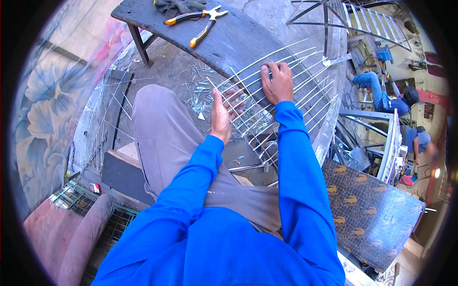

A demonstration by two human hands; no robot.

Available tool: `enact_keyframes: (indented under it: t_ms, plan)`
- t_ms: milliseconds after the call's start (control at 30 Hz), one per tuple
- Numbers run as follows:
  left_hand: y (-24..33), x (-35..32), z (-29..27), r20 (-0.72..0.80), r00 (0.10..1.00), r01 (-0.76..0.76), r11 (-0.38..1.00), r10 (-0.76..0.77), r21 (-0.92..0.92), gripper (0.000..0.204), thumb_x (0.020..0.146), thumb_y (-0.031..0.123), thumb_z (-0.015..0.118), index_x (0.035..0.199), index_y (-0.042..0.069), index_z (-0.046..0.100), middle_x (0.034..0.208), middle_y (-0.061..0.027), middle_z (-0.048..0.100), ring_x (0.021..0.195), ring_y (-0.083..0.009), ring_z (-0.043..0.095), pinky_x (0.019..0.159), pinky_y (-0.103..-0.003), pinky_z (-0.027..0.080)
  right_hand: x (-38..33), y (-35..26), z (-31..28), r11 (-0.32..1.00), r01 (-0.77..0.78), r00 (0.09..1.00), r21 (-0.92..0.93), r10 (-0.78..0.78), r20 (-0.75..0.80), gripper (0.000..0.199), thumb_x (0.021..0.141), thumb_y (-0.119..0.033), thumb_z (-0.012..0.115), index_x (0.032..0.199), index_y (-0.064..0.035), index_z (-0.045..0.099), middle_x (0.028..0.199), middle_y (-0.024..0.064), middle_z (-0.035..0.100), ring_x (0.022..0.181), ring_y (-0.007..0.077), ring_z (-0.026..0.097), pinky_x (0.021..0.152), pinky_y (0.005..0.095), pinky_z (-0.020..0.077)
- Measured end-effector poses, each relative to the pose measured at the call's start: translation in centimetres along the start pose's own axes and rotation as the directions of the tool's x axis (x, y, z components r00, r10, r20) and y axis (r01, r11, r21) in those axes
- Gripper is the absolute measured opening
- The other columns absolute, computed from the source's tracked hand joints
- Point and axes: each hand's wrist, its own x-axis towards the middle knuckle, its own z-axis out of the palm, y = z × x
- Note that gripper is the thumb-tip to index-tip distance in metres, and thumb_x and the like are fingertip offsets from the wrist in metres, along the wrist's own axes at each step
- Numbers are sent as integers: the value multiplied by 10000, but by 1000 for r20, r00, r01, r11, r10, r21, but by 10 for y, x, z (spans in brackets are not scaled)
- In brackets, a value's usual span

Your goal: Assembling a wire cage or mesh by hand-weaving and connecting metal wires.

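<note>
A grid of thin metal wires (307, 86) lies partly on a dark wooden bench (238, 40) and reaches over its near edge toward my lap. My left hand (222, 114) holds the grid's left side, thumb on top and fingers beneath the wires. On top of the grid, my right hand (277, 83) has its fingers bent down around the wires; its fingertips are partly hidden. Farther back on the bench, combination pliers (208, 24) with orange and black handles lie with jaws apart. Next to them is a dark work glove (179, 6).
Many short wire offcuts (199, 93) litter the floor below the bench. Loose long wires (112, 102) stand at the left. At the right are metal frames (393, 143), a patterned board (367, 209) and a person in blue (381, 93) working, with others beyond.
</note>
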Motion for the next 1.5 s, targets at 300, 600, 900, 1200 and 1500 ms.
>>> enact_keyframes:
  t_ms: [300, 600, 900, 1200, 1500]
  plan:
    - [4, -3, 2, -28, 999, -25, 991, 29, 128, 701, 1067, 650, 309, 1355, 45, 513, 1246, -130, 701, 708, -146, 643, 765, -318, 522, -3, -4, -8, 999, -5, 999, -34, 7, 46, 219, 989, -304, 619, 1113, -172, 742, 1078, 125, 653, 1058, 323, 612, 975, 461, 468]
    - [1, 3, 1, -71, 997, -34, 989, 45, 141, 620, 1096, 573, 325, 1390, 54, 494, 1185, -94, 706, 784, -131, 579, 764, -291, 505, -60, 43, -53, 981, -196, 966, 9, 194, -169, 272, 923, -224, 697, 1172, -115, 710, 1194, 161, 639, 1132, 360, 591, 1010, 465, 464]
    - [11, 22, 19, -139, 990, 5, 985, 19, 174, 585, 1055, 615, 431, 1361, 130, 546, 1118, 10, 622, 888, -138, 551, 829, -339, 439, -212, 43, -160, 659, -745, 661, 107, 706, 253, 334, 969, -323, 656, 1144, -41, 689, 1051, 200, 722, 972, 375, 689, 868, 438, 540]
    - [-19, -20, 8, 62, 983, 157, 968, -172, 194, 472, 1069, 500, 497, 1266, 72, 504, 1134, -108, 592, 1015, -241, 634, 851, -440, 578, -235, -18, -145, 649, -756, 624, 86, 674, 396, 289, 983, -353, 631, 1124, -111, 704, 997, 181, 741, 973, 406, 698, 829, 497, 539]
    - [-17, -14, 16, 215, 975, -5, 953, -63, 303, 435, 1096, 436, 472, 1341, 77, 501, 1186, -100, 633, 945, -186, 633, 823, -365, 572, -223, 12, -145, 749, -621, 780, 232, 563, 274, 266, 979, -345, 639, 1057, -109, 735, 970, 179, 736, 917, 403, 699, 794, 493, 542]
